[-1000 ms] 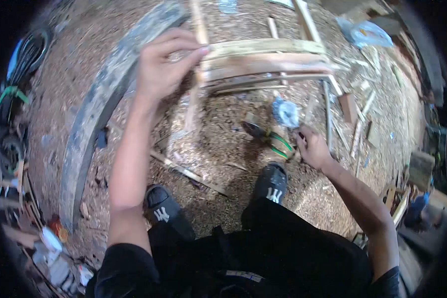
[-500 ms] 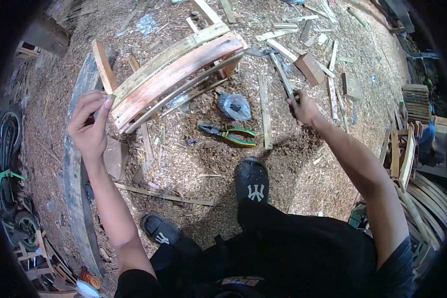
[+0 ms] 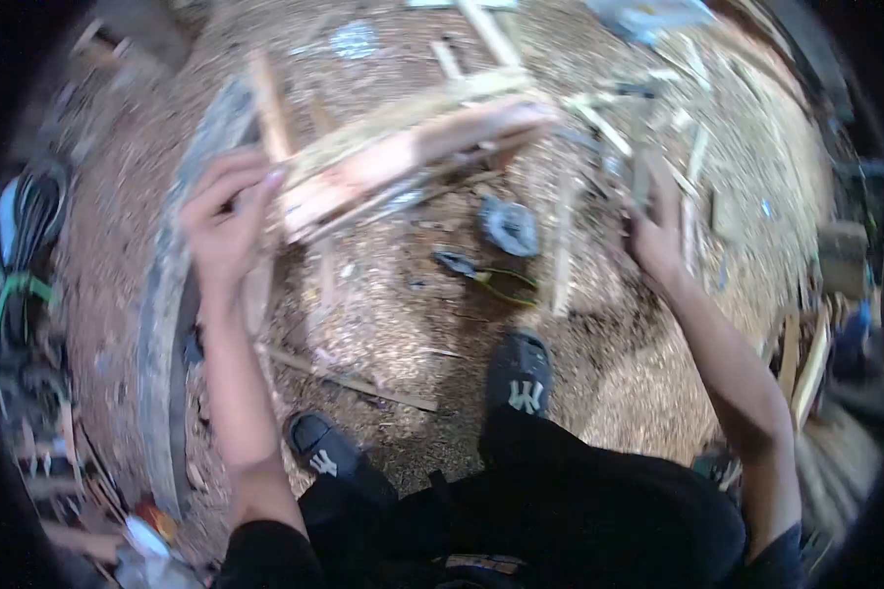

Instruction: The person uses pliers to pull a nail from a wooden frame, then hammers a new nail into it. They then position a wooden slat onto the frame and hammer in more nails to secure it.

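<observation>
My left hand (image 3: 228,211) is at the left end of a curved wooden frame (image 3: 413,147), its thumb and fingers pinched together near the end of the slats; what they hold is too blurred to make out. On the right, my right hand (image 3: 658,216) is wrapped round the handle of a hammer (image 3: 641,162), whose dark head (image 3: 635,90) points away from me. Pliers with green and yellow handles (image 3: 486,278) lie on the ground below the frame, beside a clear plastic bag (image 3: 509,227) with dark contents.
A long weathered beam (image 3: 162,324) lies along the left. Wood offcuts (image 3: 599,128) are scattered at the upper right. A thin strip (image 3: 354,378) lies near my sandals (image 3: 521,371). Cables (image 3: 34,221) are at the far left, and curved wood pieces (image 3: 830,471) at the right.
The view has shifted, so the scene sits further right and is blurred. My right hand has raised the hammer, which now stands more upright. My left hand stays at the frame's end.
</observation>
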`<state>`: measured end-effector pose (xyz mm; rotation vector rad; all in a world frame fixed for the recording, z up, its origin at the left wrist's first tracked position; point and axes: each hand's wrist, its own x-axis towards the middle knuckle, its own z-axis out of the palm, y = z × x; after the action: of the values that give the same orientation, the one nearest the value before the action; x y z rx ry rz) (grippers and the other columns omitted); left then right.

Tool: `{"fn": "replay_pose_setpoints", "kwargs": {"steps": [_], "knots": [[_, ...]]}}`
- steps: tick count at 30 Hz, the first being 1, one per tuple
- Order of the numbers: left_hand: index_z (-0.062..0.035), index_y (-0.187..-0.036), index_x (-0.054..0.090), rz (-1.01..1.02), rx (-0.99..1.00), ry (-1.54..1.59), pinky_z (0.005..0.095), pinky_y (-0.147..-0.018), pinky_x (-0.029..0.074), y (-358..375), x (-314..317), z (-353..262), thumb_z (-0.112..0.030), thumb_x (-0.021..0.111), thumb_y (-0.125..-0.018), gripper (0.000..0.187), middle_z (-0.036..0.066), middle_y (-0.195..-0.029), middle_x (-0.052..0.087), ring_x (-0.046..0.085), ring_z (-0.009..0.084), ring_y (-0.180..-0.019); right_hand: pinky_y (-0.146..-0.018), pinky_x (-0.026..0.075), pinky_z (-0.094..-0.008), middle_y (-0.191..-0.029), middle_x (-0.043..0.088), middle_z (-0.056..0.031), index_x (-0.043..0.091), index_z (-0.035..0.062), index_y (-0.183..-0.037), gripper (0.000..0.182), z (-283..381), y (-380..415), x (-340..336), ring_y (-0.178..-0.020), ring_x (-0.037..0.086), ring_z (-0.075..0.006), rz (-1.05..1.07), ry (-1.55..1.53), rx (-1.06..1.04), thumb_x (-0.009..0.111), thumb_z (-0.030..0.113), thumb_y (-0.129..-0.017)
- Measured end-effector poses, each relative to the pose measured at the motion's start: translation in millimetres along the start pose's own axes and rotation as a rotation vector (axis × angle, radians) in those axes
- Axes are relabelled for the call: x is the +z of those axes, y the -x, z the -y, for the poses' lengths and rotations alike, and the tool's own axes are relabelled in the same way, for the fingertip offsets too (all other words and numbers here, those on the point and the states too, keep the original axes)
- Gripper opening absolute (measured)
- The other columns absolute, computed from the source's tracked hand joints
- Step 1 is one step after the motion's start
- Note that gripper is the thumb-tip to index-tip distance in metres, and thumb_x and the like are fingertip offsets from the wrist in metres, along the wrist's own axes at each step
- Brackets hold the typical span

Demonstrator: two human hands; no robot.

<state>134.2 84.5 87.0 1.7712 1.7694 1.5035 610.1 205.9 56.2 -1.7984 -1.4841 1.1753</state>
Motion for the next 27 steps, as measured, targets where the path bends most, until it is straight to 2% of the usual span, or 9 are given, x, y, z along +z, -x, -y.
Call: {"fn": "replay_pose_setpoints", "kwargs": {"steps": [3,6,10,11,14,19,22,24,27], "knots": [[0.0008,-0.087,0.078,-0.033,0.059,0.071,0.0324,-0.085,0.053,-5.4,3.2,-5.9,0.001,0.081,-0.078,0.009,0.009,-0.090,0.073,0.068,0.0194,-0.089,-0.040,0.028,-0.0226,-0.064,0.052,0.0048,0.052,0.0102,-0.119,0.024,61.4,18.0,-3.4,-0.047,0.042,-0.0029,0.029,-0.083,-0.211,0.061,0.025,-0.102],[-0.0011,-0.086,0.078,-0.054,0.028,0.079,0.0309,-0.081,0.054,-6.7,3.3,-0.6,-0.001,0.082,-0.078,0.009,0.010,-0.093,0.074,0.069,0.0182,-0.088,-0.048,0.035,-0.0199,-0.081,0.063,-0.0018,0.050,0.0085,-0.140,0.040,130.7,55.2,6.9,-0.058,0.049,-0.0040,0.104,0.078,-0.412,0.059,0.017,-0.102],[-0.0018,-0.085,0.079,-0.051,0.098,0.077,0.0292,-0.077,0.054,-6.2,3.4,2.7,-0.003,0.083,-0.078,0.009,0.009,-0.090,0.074,0.070,0.0172,-0.084,-0.066,0.049,-0.0254,-0.106,0.073,-0.0111,0.052,0.0088,-0.146,0.050,177.2,93.9,38.0,-0.073,0.059,-0.0087,0.377,0.346,-0.599,0.057,0.000,-0.097],[-0.0016,-0.085,0.079,-0.062,0.099,0.073,0.0288,-0.076,0.054,-5.8,3.9,3.5,-0.003,0.083,-0.078,0.009,0.009,-0.089,0.074,0.070,0.0172,-0.083,-0.062,0.042,-0.0242,-0.079,0.060,-0.0029,0.048,0.0117,-0.150,0.054,179.8,99.1,49.4,-0.070,0.051,-0.0084,0.419,0.380,-0.640,0.057,0.004,-0.098],[-0.0016,-0.086,0.079,-0.069,0.112,0.078,0.0284,-0.075,0.054,-6.9,3.7,3.2,-0.003,0.083,-0.077,0.010,0.008,-0.088,0.074,0.070,0.0171,-0.082,-0.064,0.043,-0.0271,-0.082,0.065,-0.0075,0.049,0.0114,-0.150,0.054,178.0,94.3,60.0,-0.069,0.052,-0.0112,0.490,0.505,-0.843,0.056,0.002,-0.097],[-0.0025,-0.085,0.079,-0.083,0.120,0.080,0.0290,-0.073,0.055,-7.5,5.3,4.6,-0.002,0.083,-0.076,0.010,0.007,-0.087,0.074,0.070,0.0166,-0.081,-0.063,0.043,-0.0280,-0.082,0.066,-0.0085,0.050,0.0112,-0.149,0.054,184.9,94.9,66.7,-0.063,0.050,-0.0133,0.489,0.639,-0.866,0.057,0.002,-0.096],[-0.0045,-0.089,0.080,-0.042,0.032,0.146,0.0291,-0.084,0.054,-5.1,6.0,7.6,0.004,0.081,-0.077,0.015,0.007,-0.096,0.074,0.069,0.0167,-0.091,-0.063,0.043,-0.0285,-0.086,0.068,-0.0100,0.050,0.0101,-0.149,0.055,187.7,99.1,70.0,-0.061,0.049,-0.0124,0.519,0.653,-0.827,0.056,0.000,-0.095],[-0.0056,-0.089,0.080,-0.031,0.023,0.162,0.0287,-0.084,0.054,-4.3,6.3,8.8,0.005,0.081,-0.076,0.017,0.007,-0.096,0.074,0.069,0.0163,-0.092,-0.103,0.032,-0.0364,-0.105,0.074,-0.0177,0.053,0.0095,-0.145,0.057,185.7,102.0,72.0,-0.090,0.068,-0.0245,0.482,0.496,-0.728,0.060,-0.002,-0.090],[-0.0043,-0.087,0.080,-0.083,0.140,0.155,0.0292,-0.072,0.055,-7.7,8.8,14.8,-0.005,0.085,-0.076,0.013,0.007,-0.088,0.074,0.070,0.0160,-0.081,-0.098,0.038,-0.0317,-0.095,0.074,-0.0177,0.054,0.0079,-0.145,0.057,191.6,102.9,69.8,-0.079,0.066,-0.0221,0.524,0.663,-0.611,0.060,-0.003,-0.090]]}}
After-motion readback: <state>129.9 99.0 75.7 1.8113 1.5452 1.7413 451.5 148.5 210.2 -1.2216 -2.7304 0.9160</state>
